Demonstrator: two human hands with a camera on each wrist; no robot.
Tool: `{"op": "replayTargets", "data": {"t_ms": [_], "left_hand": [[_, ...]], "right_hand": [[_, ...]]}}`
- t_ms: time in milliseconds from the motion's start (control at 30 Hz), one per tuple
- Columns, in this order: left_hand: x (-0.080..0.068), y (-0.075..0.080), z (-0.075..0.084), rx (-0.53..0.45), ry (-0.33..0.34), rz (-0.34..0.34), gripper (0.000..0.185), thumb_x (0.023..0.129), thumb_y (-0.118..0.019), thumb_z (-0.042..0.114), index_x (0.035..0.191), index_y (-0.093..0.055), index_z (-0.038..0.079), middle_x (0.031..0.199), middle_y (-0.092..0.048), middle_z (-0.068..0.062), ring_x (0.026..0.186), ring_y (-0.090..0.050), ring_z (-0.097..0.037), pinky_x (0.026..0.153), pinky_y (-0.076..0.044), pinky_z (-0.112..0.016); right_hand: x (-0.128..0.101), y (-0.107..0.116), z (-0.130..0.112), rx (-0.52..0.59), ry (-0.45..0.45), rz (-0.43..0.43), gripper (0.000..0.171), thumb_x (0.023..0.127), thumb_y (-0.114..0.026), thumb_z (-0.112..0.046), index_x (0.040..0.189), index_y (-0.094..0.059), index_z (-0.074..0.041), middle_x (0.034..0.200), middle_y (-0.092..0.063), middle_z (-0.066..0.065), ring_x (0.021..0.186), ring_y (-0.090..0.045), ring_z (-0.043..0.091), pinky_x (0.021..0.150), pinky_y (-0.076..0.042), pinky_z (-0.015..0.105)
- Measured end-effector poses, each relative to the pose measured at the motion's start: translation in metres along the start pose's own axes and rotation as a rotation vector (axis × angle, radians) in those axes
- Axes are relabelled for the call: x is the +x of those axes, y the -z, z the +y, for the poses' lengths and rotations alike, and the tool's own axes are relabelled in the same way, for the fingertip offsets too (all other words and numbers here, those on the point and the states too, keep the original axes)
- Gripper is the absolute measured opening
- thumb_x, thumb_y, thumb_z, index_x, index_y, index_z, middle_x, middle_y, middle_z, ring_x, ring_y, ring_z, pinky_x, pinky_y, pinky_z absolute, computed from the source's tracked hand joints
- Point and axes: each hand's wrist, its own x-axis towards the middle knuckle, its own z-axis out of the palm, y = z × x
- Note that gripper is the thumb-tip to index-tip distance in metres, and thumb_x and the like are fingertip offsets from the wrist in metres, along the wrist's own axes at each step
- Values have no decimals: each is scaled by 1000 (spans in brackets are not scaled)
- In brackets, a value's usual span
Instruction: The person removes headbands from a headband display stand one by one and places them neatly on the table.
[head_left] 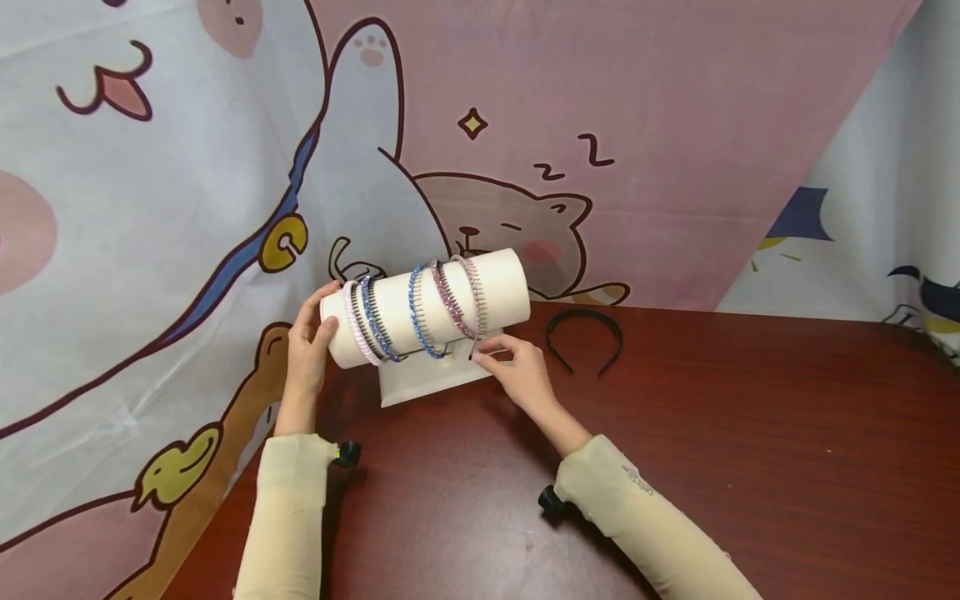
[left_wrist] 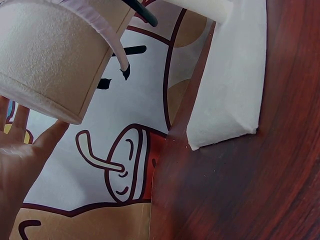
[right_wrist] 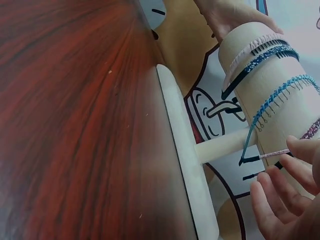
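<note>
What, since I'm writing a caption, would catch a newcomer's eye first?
Probably the white roll stand near the head view's centre, carrying five pink and blue headbands. Behind it spreads a cartoon backdrop with a sleeping animal. A black headband lies on the reddish table, right of the stand.

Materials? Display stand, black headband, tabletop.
Display stand: probably cream fabric, velvety or suede-like, over a stiff core; matte, with a fine nap and an edge seam in the left wrist view.
Black headband: possibly plastic, given its slim, arched shape; too small to rule out a fabric wrap.
Tabletop: wood or wood-look laminate; reddish-brown, dark streaked grain, slight sheen.
</note>
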Motion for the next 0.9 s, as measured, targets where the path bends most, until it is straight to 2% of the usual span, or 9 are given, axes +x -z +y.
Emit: {"op": "replayTargets", "data": {"t_ms": [200, 333, 567, 900], "left_hand": [[0, 0, 0, -1, -6, -1, 47, 95, -60, 18, 139, -56, 4, 140, -60, -1, 127, -52, -15, 100, -42, -21], [0, 0, -1, 1, -4, 5, 47, 94, -61, 18, 139, -56, 4, 140, -59, -3, 127, -52, -15, 100, -42, -22], [0, 0, -1, 7, 5, 4, 47, 95, -59, 15, 139, -55, 2, 139, -60, -1, 127, -52, -14, 100, -41, -21], [1, 1, -2, -2, 11, 1, 46, 94, -57, 13, 140, -55, 4, 138, -60, 1, 125, -53, -12, 98, -43, -20]], "right_hand": [[2, -6, -5, 4, -11, 49, 17, 86, -77, -23, 100, -77, -13, 101, -77, 4, 91, -74, 22, 81, -58, 39], [3, -10, -4, -14, -12, 82, 15, 87, -77, -23, 98, -78, -14, 97, -78, 3, 86, -74, 21, 77, -58, 38], [3, -9, -4, -52, 46, 139, 8, 89, -74, -18, 93, -75, -12, 95, -77, 4, 86, -74, 20, 74, -58, 35], [5, 7, -4, -130, 131, 207, 8, 88, -76, -17, 90, -72, -11, 87, -76, 3, 74, -72, 16, 67, -55, 31]]}}
